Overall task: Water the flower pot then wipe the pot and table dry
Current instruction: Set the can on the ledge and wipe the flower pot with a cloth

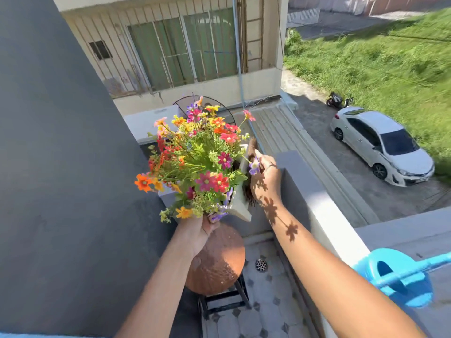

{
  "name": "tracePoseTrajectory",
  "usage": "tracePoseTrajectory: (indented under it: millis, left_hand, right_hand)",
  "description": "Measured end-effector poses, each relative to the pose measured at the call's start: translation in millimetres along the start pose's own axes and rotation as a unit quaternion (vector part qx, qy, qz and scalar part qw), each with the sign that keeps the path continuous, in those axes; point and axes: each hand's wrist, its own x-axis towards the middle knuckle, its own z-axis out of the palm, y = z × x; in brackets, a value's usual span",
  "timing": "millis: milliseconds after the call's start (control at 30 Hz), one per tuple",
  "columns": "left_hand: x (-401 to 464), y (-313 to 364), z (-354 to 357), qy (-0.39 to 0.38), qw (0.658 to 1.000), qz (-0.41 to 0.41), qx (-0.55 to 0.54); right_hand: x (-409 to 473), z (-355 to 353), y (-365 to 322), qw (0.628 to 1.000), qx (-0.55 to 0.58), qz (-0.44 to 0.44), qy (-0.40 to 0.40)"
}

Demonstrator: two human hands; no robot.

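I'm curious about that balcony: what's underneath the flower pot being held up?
Below the flower pot sits a round brown jar on a dark stand. The left hand covers the pot's base, hiding the jar's mouth.

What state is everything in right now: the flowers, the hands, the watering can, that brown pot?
Flower pot: lifted, tilted, held by both hands.
Flowers: in bloom, leaning left.
Left hand: gripping the flower pot's base.
Right hand: holding the flower pot's right side.
Watering can: set down on the ledge, untouched.
Brown pot: resting on a black stand.
Floor drain: uncovered grate.
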Motion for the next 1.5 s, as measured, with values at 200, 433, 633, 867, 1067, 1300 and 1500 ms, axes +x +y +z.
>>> tracePoseTrajectory:
  millis: [200,433,633,867,1067,1300,1500]
  left_hand:
    - [17,14,-6,0.016,1.000,0.016,-0.012]
    - [24,15,-9,0.058,0.998,0.005,0.036]
    - [15,7,-13,0.019,0.993,0.001,0.118]
    - [18,22,-36,-0.008,0.973,0.021,0.228]
    - [20,37,-52,0.026,0.958,0.034,0.285]
    - [8,45,-50,0.014,0.960,0.011,0.280]
    - [7,44,-45,0.018,0.963,-0.003,0.268]
  right_hand:
    - [-74,7,47,0.993,0.006,0.057,-0.104]
    - [-72,9,17,0.993,0.105,-0.023,-0.044]
    - [-20,-4,-2,0.996,0.076,-0.026,-0.031]
    - [31,-26,-17,0.982,0.125,0.050,-0.133]
    - [47,-45,-10,0.942,0.002,0.139,-0.305]
    - [45,-52,-9,0.919,0.026,0.170,-0.355]
    - [22,-44,-11,0.934,0.022,0.146,-0.326]
